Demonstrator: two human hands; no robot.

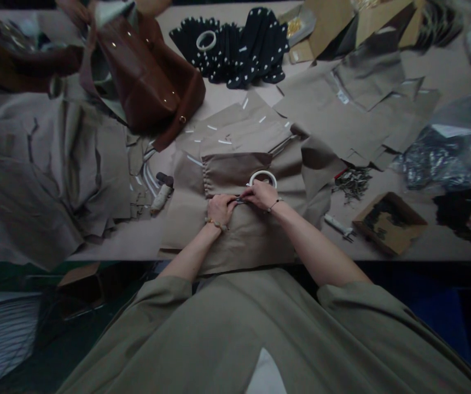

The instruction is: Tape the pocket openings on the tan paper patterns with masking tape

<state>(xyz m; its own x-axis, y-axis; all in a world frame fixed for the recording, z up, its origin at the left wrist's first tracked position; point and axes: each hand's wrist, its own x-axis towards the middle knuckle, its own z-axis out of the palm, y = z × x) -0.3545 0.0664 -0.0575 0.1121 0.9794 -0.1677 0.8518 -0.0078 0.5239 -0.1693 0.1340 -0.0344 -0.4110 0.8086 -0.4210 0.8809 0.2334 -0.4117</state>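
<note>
With the clock centred on the two hands and twelve at the table's far side, one piece of brown fabric [260,235] is spread beneath them on the table [126,238]. An edge of it is pinched in the fingers of the left hand [221,210] and in those of the right hand [261,196], the two sets of fingertips nearly meeting. One dark item is seen between them, too small to be identified. One bracelet is worn on each wrist.

Two white rings are counted: one [275,178] just beside the right hand, towards one o'clock, and one [206,49] on the white-dotted black pile [262,46] at twelve. At least seven short white strips [225,142] are scattered across the fabric towards twelve.

At eleven, one brown bag [149,82] is seen, with another person's hand [75,12] near its top. At nine, one pale spool [161,200] is found, and beyond it one stack of grey-brown cloth [46,164]. At three, one heap of small metal pieces [354,183] and one open box [418,221] are placed; between three and four, one white-handled tool [336,223] is laid near the box.
</note>
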